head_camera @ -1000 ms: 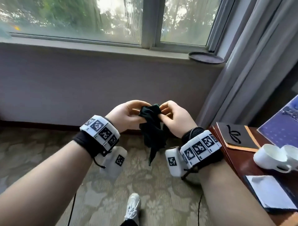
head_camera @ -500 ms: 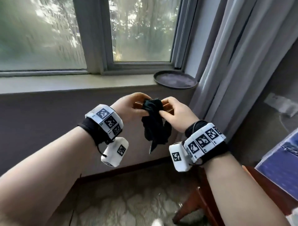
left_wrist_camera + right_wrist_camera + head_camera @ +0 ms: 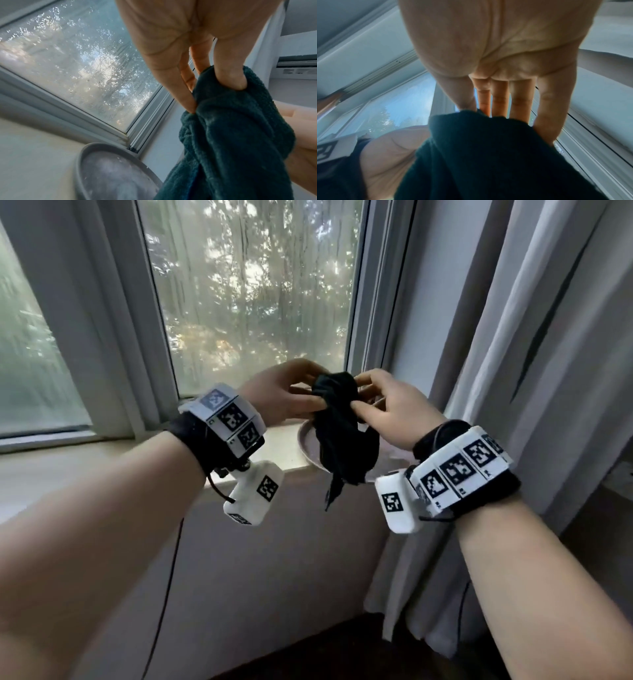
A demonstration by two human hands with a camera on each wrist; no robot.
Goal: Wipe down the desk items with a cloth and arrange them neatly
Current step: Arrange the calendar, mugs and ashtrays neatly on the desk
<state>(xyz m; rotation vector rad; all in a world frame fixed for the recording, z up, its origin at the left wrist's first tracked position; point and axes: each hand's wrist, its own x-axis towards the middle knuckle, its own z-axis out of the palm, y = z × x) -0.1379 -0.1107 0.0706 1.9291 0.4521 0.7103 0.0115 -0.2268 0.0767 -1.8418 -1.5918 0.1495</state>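
Note:
A dark teal cloth hangs bunched between both hands, in the air in front of the window. My left hand pinches its upper left edge with thumb and fingers. My right hand pinches the upper right edge. In the left wrist view the cloth is fleecy, with the left thumb and fingers pressed into its top fold. The right wrist view has the cloth under the right fingers, whose tips it hides. A round grey tray sits on the windowsill right behind and below the cloth, seen closer as the tray.
The windowsill runs left from the tray under a rain-streaked window. Grey curtains hang at the right. A dark desk corner shows at the bottom. The other desk items are out of view.
The head view has swung up and right, so the desk, cups and notebook have left the frame. Both hands, still holding the cloth, are now up at the sill in front of the tray.

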